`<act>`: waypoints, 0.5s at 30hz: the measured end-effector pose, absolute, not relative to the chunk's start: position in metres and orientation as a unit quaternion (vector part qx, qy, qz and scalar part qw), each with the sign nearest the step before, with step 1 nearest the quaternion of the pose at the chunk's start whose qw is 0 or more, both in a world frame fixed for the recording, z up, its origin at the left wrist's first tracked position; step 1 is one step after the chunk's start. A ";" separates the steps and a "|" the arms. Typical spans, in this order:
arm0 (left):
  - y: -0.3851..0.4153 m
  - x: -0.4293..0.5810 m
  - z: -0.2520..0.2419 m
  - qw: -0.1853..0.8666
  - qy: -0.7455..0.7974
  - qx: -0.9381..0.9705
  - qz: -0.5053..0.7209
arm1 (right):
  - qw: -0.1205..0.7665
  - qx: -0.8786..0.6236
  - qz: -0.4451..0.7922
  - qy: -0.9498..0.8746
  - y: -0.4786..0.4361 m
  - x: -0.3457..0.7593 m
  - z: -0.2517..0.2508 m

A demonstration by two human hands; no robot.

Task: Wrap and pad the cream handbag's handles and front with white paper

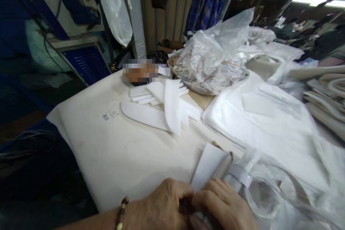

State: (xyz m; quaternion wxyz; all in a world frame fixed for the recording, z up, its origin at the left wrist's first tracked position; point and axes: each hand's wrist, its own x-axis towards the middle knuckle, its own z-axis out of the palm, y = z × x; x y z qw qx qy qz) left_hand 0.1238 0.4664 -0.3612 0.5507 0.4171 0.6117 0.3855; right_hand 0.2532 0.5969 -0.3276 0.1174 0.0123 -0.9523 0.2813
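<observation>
My left hand [164, 203], with a beaded bracelet at its wrist, is at the bottom middle, fingers curled inward. Close against it is my right hand [225, 206], its fingers bent over toward the left ones. Something whitish shows faintly between them, but the fingers hide most of it. Just beyond the hands, a white flat foam-like piece [208, 161] with a greyish rolled edge slants up from the fingers; whether they grip it I cannot tell. Farther off lies a loose pile of cut white foam-like strips [172, 104], some with curved ends.
Pale cloth covers the table [107, 151], with a barcode label [109, 115] on it. A clear plastic bag of stringy material [207, 64] stands at the back. Stacked white sheets or bags [264, 115] and a clear-wrapped roll [261, 196] crowd the right. A metal post [134, 14] rises behind.
</observation>
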 end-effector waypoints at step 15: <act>0.465 0.108 -0.343 0.563 0.628 0.345 0.411 | 0.253 -0.090 0.049 -0.962 0.577 0.247 -0.367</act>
